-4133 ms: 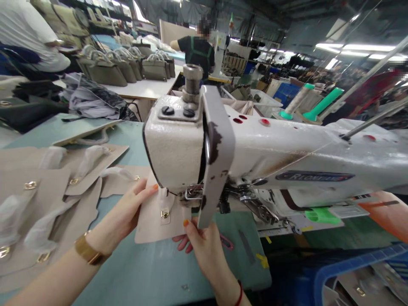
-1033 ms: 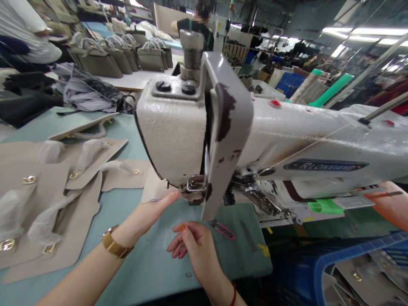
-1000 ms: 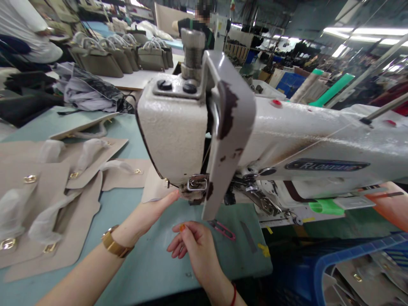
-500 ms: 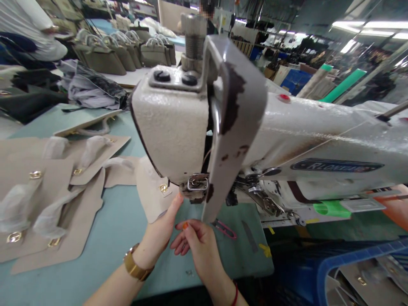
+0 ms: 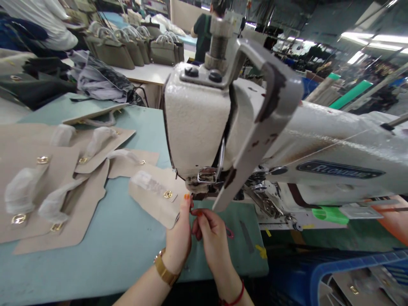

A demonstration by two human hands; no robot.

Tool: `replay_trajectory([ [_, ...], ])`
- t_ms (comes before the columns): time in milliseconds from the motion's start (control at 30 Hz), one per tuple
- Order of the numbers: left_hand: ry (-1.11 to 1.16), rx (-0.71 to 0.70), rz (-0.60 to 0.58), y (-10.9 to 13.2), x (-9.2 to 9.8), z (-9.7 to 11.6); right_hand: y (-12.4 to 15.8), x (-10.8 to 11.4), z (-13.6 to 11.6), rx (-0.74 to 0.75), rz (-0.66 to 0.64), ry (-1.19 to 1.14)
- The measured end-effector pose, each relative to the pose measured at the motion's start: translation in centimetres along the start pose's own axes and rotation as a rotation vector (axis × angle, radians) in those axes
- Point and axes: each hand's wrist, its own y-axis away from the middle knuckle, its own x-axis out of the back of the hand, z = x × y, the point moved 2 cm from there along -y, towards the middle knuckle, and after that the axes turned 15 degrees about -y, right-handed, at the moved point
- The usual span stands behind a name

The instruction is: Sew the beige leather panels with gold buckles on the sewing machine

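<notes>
A beige leather bag panel with a plastic-wrapped handle and a gold clasp lies left of the sewing machine's needle area. My left hand grips its right end, thumb up just below the machine head. Close beside it, my right hand has its thumb and forefinger pinched together near the left fingers. What that pinch holds, if anything, is too small to make out. Pink thread snips lie partly hidden behind my right hand.
More beige panels with wrapped handles lie on the green table at left. A grey metal blade is at right. A blue crate holding similar pieces stands low right. Finished bags and two people are behind.
The panel has come out from beside the machine head towards me, showing its wrapped handle. My left hand has shifted right, and my right fingers have closed into a pinch. The view has shifted.
</notes>
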Motion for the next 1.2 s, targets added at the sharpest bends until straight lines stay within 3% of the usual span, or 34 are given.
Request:
replay_trajectory([
  [100, 0.155, -0.124, 0.071, 1.7, 1.8, -3.7, -0.3, 0.1, -0.4, 0.020, 0.049, 0.018],
  [167, 0.066, -0.150, 0.115, 2.3, 4.9, -6.1, -0.6, -0.2, -0.4, 0.009, 0.065, -0.001],
  [233, -0.205, -0.332, 0.249, 1.4, 9.1, -6.6, -0.9, -1.0, -0.2, 0.009, 0.061, -0.009],
  [300, -0.520, -0.626, 0.179, -1.3, 12.3, -4.8, -1.3, -2.2, -0.1, 0.047, 0.040, 0.016],
  [367, -0.786, -0.899, 0.027, -4.9, 13.5, -1.7, -1.9, -3.6, -0.2, 0.111, 0.026, 0.067],
  [467, -1.027, -1.185, -0.353, -9.4, 12.1, 3.6, -2.7, -4.8, -0.2, 0.184, 0.064, 0.123],
  [567, -1.054, -1.359, -0.573, -10.2, 9.9, 7.8, -3.1, -4.8, 0.0, 0.190, 0.075, 0.164],
  [667, -1.159, -1.387, -0.582, -9.0, 9.1, 9.1, -3.1, -4.0, 0.0, 0.161, 0.035, 0.181],
  [833, -1.297, -1.326, -0.393, -6.8, 9.8, 8.4, -3.0, -3.1, -0.9, 0.093, -0.017, 0.129],
  [1033, -1.390, -1.175, -0.299, -5.2, 9.2, 8.4, -2.9, -2.5, -1.5, 0.095, -0.011, 0.190],
  [1200, -1.375, -1.177, -0.233, -4.9, 9.1, 8.0, -1.2, -1.5, -0.4, 0.092, -0.062, 0.192],
])
